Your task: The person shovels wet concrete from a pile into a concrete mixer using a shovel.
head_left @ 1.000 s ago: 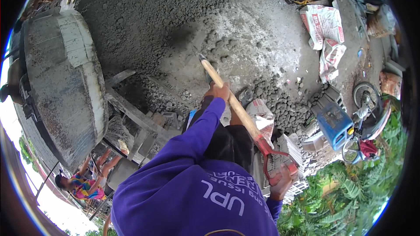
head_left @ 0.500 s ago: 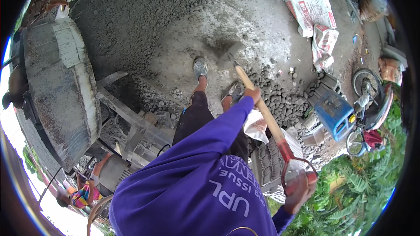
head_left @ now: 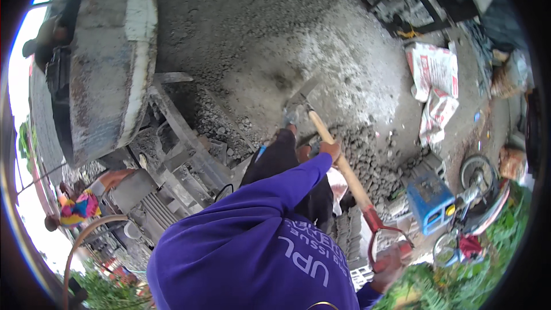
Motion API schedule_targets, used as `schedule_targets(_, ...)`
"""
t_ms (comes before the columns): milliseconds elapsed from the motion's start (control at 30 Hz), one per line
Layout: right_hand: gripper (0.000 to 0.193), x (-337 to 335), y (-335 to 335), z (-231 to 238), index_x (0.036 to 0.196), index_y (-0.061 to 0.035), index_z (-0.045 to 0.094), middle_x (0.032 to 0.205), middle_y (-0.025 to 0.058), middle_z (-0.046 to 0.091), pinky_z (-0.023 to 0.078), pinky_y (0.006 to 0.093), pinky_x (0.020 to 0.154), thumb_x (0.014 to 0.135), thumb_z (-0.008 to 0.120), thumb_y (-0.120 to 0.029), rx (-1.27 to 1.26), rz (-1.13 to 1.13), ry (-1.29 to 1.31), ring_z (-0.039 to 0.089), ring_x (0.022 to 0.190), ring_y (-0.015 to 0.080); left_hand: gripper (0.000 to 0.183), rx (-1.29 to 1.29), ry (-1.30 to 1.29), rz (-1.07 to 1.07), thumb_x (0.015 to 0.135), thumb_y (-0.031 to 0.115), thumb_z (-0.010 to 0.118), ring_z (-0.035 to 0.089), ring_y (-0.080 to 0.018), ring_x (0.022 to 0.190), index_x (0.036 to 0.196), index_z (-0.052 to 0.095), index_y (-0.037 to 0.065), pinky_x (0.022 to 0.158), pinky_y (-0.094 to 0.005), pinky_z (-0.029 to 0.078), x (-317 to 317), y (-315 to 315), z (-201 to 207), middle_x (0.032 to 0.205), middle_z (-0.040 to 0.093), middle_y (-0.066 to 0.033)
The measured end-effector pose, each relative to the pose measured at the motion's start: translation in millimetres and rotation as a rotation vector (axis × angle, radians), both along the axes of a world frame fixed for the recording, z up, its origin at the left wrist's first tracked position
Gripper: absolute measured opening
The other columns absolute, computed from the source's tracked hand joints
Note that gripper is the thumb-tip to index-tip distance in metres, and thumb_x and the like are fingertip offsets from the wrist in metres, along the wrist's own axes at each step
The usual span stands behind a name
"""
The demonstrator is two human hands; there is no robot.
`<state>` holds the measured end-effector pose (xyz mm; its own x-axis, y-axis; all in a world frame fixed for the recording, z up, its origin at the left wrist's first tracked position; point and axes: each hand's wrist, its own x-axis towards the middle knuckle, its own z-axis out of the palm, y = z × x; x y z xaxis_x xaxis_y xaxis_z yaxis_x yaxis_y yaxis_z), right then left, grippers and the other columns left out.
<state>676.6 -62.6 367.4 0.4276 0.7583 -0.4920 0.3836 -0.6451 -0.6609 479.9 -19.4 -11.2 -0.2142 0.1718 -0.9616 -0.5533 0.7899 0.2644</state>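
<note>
Both my hands hold a shovel (head_left: 351,177) with a pale wooden shaft and a red D-shaped grip. My left hand (head_left: 330,150) is wrapped round the shaft, lower down toward the blade. Slightly blurred, my right hand (head_left: 391,265) closes on the red grip near the lower right. The grey metal blade (head_left: 304,90) is low at the ground beside my foot, by the edge of a spread of wet grey concrete mix (head_left: 229,17). Pale powder (head_left: 350,63) lies on the ground beyond it. My feet are partly hidden by my legs and the shovel.
A large mixer drum (head_left: 106,63) on a metal frame (head_left: 192,149) stands at left. Gravel (head_left: 367,158) lies near the shaft. Empty sacks (head_left: 433,72), a blue container (head_left: 429,202) and a motorcycle (head_left: 473,206) are at right. Another person (head_left: 80,206) is at lower left.
My view has shifted, so the drum and sacks appear farther right and the sacks lower. The blade now appears closer to my foot. Both hands keep their hold on the shovel.
</note>
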Motion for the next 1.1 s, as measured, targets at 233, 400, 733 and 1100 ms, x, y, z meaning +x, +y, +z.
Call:
schedule_targets(233,0.055,-105.3,59.5,-35.8,0.128,0.0030,0.037,0.068,0.0052,0.054,0.044,0.0268,0.046,0.079,0.062,-0.006,0.003,0.196,0.135,0.052,0.053,0.0126,0.041,0.064,0.046,0.233,0.074,0.021,0.061,0.067,-0.0390,0.065,0.091,0.052,-0.015,0.052,-0.0493,0.054,-143.2,21.8,-40.4,0.077,0.064,-0.0252)
schedule_targets(400,0.043,-217.5,135.8,77.3,0.102,0.0036,0.055,0.087,0.0119,0.059,0.044,0.0313,0.068,0.065,0.073,-0.009,0.143,1.117,0.105,0.054,0.073,0.0153,0.045,0.219,-0.372,0.721,0.083,0.032,0.061,0.062,-0.0368,0.080,0.105,0.050,-0.006,0.064,-0.0604,0.050,-122.4,62.7,34.6,0.102,0.059,-0.0219)
schedule_targets(733,0.045,-318.7,223.5,69.0,0.107,0.0001,0.056,0.097,0.0107,0.057,0.045,0.0345,0.071,0.069,0.070,-0.020,0.577,1.900,0.169,0.056,0.075,0.0190,0.025,0.070,-0.118,0.920,0.076,0.026,0.065,0.057,-0.0241,0.051,0.078,0.057,0.003,0.050,-0.0384,0.049,-286.6,139.9,18.6,0.063,0.054,-0.0088)
schedule_targets(1100,0.035,-457.4,325.0,-124.6,0.117,-0.0035,0.050,0.055,0.0007,0.045,0.039,0.0301,0.040,0.086,0.050,-0.020,-0.407,0.168,1.383,0.043,0.040,0.0131,0.035,0.424,0.260,1.073,0.075,0.025,0.073,0.060,-0.0223,0.055,0.092,0.051,0.004,0.051,-0.0388,0.054,-516.1,231.2,64.5,0.071,0.056,-0.0082)
